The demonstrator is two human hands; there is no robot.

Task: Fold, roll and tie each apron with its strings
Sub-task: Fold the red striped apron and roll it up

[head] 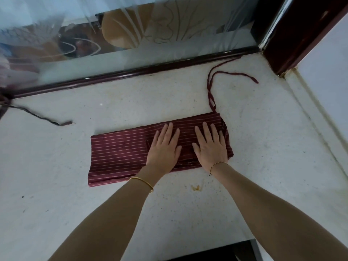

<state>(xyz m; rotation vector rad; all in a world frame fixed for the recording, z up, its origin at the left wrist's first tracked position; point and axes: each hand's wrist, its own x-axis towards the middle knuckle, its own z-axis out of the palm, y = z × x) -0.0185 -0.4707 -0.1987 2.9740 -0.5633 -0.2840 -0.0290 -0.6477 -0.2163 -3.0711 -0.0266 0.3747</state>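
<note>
L hand (163, 146) & R hand (209, 146) pressed flat on folded apron (116, 153).

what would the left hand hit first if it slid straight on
Past the apron only bare counter shows, so the left hand would likely first meet the dark window rail; the strings lie further right.

The person's two forearms (113, 213) are bare all the way to the near edge of view. On the wrist of the left hand (163, 147) sits a thin, plain gold bangle (142, 182), smooth and narrow. The wrist of the right hand (210, 147) carries a finer bracelet (216, 165), a twisted cord of gold and dark red thread.
</note>
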